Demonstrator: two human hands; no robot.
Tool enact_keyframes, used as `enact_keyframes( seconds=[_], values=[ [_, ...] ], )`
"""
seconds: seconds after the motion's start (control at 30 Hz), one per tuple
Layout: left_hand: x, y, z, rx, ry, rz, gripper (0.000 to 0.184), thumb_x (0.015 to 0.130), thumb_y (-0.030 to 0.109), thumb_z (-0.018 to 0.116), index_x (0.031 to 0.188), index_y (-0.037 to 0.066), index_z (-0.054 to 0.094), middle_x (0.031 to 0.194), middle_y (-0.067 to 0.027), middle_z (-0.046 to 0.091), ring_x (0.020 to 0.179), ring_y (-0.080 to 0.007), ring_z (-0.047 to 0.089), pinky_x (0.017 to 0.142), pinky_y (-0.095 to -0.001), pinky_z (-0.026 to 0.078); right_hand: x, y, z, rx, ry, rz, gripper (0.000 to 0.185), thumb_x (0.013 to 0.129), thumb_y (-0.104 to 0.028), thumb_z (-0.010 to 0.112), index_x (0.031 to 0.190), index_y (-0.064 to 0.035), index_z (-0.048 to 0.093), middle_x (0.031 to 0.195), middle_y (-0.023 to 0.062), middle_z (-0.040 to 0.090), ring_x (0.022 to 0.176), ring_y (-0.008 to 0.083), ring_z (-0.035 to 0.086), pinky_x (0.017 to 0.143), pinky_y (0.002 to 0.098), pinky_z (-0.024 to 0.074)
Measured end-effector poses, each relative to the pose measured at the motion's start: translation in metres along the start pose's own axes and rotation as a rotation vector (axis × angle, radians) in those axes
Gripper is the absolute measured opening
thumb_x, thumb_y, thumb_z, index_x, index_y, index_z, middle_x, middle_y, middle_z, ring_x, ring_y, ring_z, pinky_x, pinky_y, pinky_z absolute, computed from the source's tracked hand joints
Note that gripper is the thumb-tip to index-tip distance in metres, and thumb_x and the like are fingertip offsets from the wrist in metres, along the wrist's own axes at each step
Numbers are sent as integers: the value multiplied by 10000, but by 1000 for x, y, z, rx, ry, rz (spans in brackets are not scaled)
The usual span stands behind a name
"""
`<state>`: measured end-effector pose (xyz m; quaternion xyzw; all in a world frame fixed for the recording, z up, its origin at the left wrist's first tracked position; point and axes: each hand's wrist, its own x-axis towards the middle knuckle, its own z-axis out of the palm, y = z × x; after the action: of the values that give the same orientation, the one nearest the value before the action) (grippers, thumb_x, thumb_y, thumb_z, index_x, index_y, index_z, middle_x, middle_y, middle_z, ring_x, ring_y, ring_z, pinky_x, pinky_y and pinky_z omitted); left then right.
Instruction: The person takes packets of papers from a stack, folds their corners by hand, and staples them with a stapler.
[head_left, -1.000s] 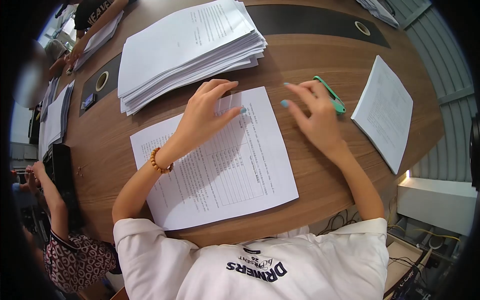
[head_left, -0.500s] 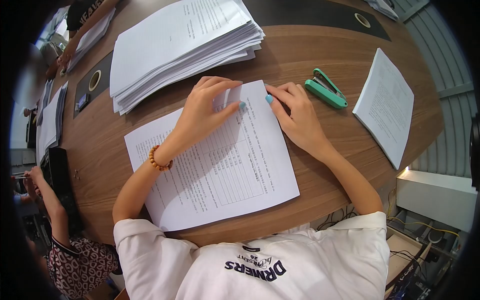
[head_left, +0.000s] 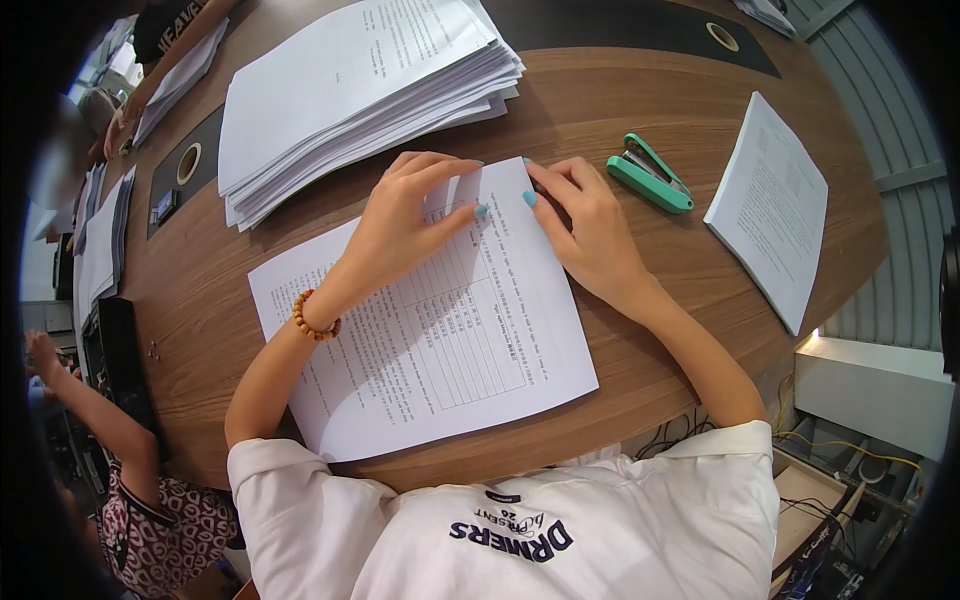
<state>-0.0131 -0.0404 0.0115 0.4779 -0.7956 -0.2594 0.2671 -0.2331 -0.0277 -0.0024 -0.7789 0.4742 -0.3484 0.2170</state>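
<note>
Printed sheets (head_left: 470, 340) lie on the table in front of me, with text and a ruled table on the top page. My left hand (head_left: 405, 210) rests over their far edge, its thumb on the page and its index finger stretched along that edge. Thumb and index are apart, so this hand is open. At the far right corner, my right hand (head_left: 590, 225) touches the sheets' edge with thumb and index tips spread; its other fingers are bent and partly hidden. A green stapler (head_left: 652, 175) lies right of my right hand.
A tall stack of printed paper (head_left: 350, 95) stands beyond my left hand. At the right is a thinner paper stack (head_left: 770, 215) near the table (head_left: 660, 370) edge. Other people's arms (head_left: 105, 410) show at the left, beside a black case (head_left: 125, 365) and more papers (head_left: 103, 245).
My right hand has shifted very slightly left at the sheets' corner. My left hand stays nearly still. The person at the left has raised a hand and forearm.
</note>
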Motion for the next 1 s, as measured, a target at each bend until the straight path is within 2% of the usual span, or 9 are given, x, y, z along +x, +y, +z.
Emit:
enact_keyframes(
  seconds=[0.07,0.3,0.4,0.47,0.9,1.0],
  values=[
    [1,-1,-1,-1,-4,6,413,779,180,710,1158,38,628,1143,-107,619,1091,-236,533,896,-354,446,-1,-1,1,-100,32,-57,300,864,-136,591,1117,25,607,955,122,551,879,265,551,775,368,456],
    [3,1,-3,19,-19,25,425,771,193,711,1158,42,622,1136,-100,617,1077,-232,535,894,-351,446,-1,-4,3,-161,32,-70,304,862,-130,594,1123,25,603,964,130,550,867,279,562,769,376,463],
    [3,0,-3,7,-19,17,427,766,188,712,1161,51,624,1136,-92,617,1074,-227,534,898,-354,444,-1,-1,4,-56,30,-25,308,868,-137,588,1128,26,600,970,131,553,869,283,562,771,371,461],
    [3,-1,-2,0,-12,16,432,762,184,714,1165,58,625,1141,-87,616,1075,-222,532,900,-356,443,0,0,3,95,10,78,307,881,-151,568,1131,23,603,977,125,558,874,282,560,777,369,455],
    [3,-1,-2,-38,-43,-26,460,739,163,707,1184,78,622,1167,-80,603,1114,-222,489,948,-377,411,1,1,2,103,-7,80,300,889,-151,543,1134,12,604,981,110,564,881,286,556,797,370,442],
    [3,-4,0,-36,-35,0,454,741,156,703,1182,80,623,1167,-78,601,1119,-224,482,964,-377,394,0,2,-1,112,-44,85,361,856,-183,604,1161,11,591,1018,124,552,901,290,553,799,375,442]
  ],
)
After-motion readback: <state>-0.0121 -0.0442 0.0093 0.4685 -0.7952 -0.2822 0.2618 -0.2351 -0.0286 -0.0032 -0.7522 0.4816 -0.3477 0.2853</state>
